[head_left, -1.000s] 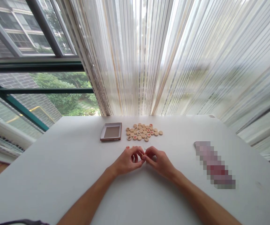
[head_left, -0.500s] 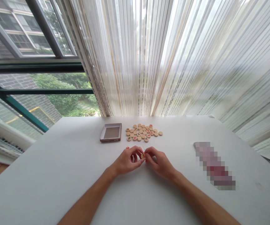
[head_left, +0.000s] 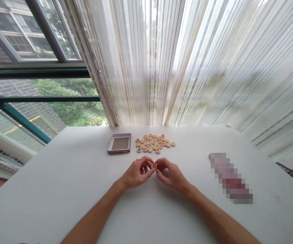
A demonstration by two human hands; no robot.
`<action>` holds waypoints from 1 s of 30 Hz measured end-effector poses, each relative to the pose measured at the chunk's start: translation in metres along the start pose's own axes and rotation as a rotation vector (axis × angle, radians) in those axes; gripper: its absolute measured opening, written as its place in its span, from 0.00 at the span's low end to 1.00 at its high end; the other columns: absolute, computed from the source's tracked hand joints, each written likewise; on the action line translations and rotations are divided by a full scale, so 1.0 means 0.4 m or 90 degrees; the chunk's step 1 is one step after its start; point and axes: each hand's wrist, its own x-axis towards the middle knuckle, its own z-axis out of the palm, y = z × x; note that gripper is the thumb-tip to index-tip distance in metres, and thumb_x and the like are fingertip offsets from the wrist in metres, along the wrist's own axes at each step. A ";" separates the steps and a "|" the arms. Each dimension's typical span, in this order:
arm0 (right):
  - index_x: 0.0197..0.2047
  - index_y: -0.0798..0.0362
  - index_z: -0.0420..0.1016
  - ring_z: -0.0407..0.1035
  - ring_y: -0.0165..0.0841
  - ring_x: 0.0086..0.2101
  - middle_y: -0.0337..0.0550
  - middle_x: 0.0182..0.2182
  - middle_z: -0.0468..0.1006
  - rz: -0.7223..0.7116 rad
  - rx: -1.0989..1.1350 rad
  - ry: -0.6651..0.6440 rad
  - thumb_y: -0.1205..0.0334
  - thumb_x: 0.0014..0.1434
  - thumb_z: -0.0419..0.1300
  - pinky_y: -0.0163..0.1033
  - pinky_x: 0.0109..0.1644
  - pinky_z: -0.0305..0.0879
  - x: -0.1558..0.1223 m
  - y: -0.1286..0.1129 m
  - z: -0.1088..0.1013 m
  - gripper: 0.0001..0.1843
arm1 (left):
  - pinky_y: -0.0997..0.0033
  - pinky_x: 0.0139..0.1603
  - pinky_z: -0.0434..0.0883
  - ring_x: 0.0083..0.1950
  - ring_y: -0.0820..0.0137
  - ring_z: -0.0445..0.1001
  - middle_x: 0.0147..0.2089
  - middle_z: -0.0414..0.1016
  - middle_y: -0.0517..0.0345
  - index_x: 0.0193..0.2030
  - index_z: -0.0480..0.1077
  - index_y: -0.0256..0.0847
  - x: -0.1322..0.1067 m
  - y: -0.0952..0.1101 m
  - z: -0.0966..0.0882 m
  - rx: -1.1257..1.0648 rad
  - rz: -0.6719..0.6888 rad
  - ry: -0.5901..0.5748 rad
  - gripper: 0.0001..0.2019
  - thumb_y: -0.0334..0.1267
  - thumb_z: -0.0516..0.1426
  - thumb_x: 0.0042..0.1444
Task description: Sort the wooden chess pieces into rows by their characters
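Observation:
My left hand (head_left: pixel 136 172) and my right hand (head_left: pixel 172 174) meet just above the white table, fingertips together around one round wooden xiangqi piece (head_left: pixel 154 166). Its face with a red character points toward me. The left thumb and fingers grip its left side, and those of the right hand pinch its right side. Behind the left knuckles a second piece (head_left: pixel 137 159) with red marking peeks out, mostly hidden. Beyond both hands lies a loose cluster of xiangqi pieces (head_left: pixel 151 142), some showing red or black characters, others blank side up.
Left of the cluster is a shallow open box (head_left: pixel 119 143) with a pale rim. A pixelated long object (head_left: pixel 231 179) rests on the table (head_left: pixel 85 189) at the right. Striped sheer curtains (head_left: pixel 146 67) hang along the table's far edge, with a window (head_left: pixel 34 71) at the left.
The held piece has turned so its red character faces me more squarely. My right fingers have shifted from in front of it to its right edge. The view has moved slightly.

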 end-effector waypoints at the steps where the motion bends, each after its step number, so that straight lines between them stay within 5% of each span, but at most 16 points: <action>1: 0.47 0.50 0.69 0.75 0.31 0.35 0.41 0.36 0.78 0.000 -0.001 0.002 0.67 0.62 0.58 0.38 0.42 0.72 0.000 0.000 0.000 0.10 | 0.77 0.29 0.65 0.29 0.76 0.68 0.36 0.76 0.56 0.51 0.67 0.39 0.000 0.001 -0.001 0.000 0.000 0.000 0.15 0.43 0.60 0.61; 30: 0.42 0.51 0.71 0.72 0.30 0.32 0.39 0.32 0.77 0.002 -0.013 -0.006 0.61 0.61 0.62 0.36 0.39 0.72 0.002 -0.003 0.007 0.06 | 0.76 0.27 0.64 0.27 0.74 0.72 0.29 0.78 0.58 0.42 0.67 0.39 0.003 0.000 0.008 0.008 -0.033 0.032 0.15 0.50 0.56 0.63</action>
